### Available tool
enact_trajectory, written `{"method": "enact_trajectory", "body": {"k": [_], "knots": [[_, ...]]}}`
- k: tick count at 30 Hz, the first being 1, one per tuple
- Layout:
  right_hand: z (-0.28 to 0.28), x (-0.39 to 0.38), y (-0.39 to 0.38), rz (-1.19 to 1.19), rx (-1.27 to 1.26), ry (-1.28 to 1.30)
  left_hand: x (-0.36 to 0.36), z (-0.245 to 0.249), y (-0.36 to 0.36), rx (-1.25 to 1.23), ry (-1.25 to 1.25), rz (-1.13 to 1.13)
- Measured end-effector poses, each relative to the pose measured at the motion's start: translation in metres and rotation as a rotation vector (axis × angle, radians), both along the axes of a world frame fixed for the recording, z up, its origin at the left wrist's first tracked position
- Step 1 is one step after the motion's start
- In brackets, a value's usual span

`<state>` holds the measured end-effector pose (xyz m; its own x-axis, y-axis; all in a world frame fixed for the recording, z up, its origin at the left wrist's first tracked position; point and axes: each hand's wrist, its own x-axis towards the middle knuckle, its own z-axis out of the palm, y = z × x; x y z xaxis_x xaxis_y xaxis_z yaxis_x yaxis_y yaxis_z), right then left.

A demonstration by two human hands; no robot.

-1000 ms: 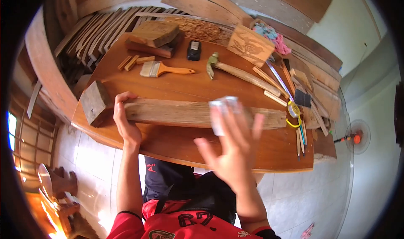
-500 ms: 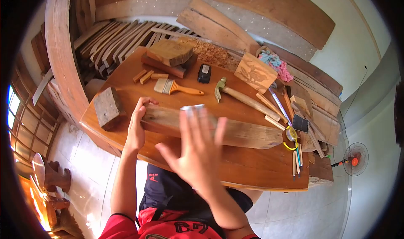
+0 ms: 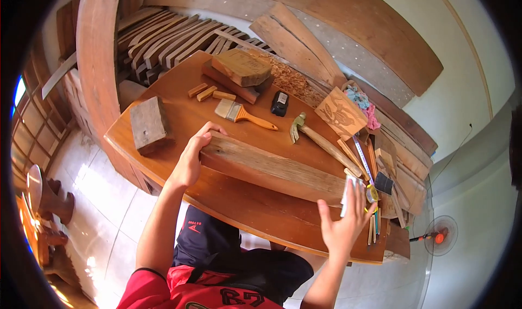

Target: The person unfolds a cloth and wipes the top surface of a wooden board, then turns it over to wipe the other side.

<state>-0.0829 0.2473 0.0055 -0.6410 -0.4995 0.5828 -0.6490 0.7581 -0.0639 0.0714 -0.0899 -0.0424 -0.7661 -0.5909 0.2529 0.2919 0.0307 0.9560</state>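
Observation:
My left hand (image 3: 190, 159) is wrapped round the left end of a long wooden beam (image 3: 277, 165), which lies slantwise across the near part of the table. At the beam's right end is my right hand (image 3: 344, 222), fingers stretched forward over a pale flat sheet (image 3: 345, 197) that shows beside them. What kind of sheet it is, I cannot tell. Just past these fingers are a yellow tape measure (image 3: 371, 193) and several pencils (image 3: 372, 230). A claw hammer (image 3: 326, 146) lies behind the beam, with a paintbrush (image 3: 246, 116) to its left.
On the wooden table (image 3: 244, 205) stand a weathered block (image 3: 149, 125), small wood sticks (image 3: 206, 93), a black box-shaped item (image 3: 280, 103), and stacked wood pieces (image 3: 242, 67). A patterned wooden panel (image 3: 341, 113) leans at the back right. A fan (image 3: 439, 235) stands at right.
My right hand has moved right along the beam, from its middle to its right end, with the pale sheet. The left hand stays on the left end. The view has shifted slightly.

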Motion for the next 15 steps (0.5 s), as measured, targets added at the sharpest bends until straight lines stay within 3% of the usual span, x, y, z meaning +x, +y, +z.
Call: {"method": "enact_trajectory", "body": {"k": [4,10,13,15], "knots": [[0.004,0.015,-0.017,-0.031,0.046,0.024,-0.001,0.0,-0.001,-0.01,-0.009,-0.028],[0.006,0.094,-0.152,0.543,-0.133,-0.109,0.001,-0.003,-0.005,0.126,0.031,-0.093],[-0.004,0.108,-0.186,0.62,-0.157,-0.192,0.002,-0.014,-0.016,0.298,0.116,-0.215],[-0.005,0.105,-0.181,0.63,-0.149,-0.188,0.005,-0.013,-0.017,0.249,0.081,-0.159]]}}
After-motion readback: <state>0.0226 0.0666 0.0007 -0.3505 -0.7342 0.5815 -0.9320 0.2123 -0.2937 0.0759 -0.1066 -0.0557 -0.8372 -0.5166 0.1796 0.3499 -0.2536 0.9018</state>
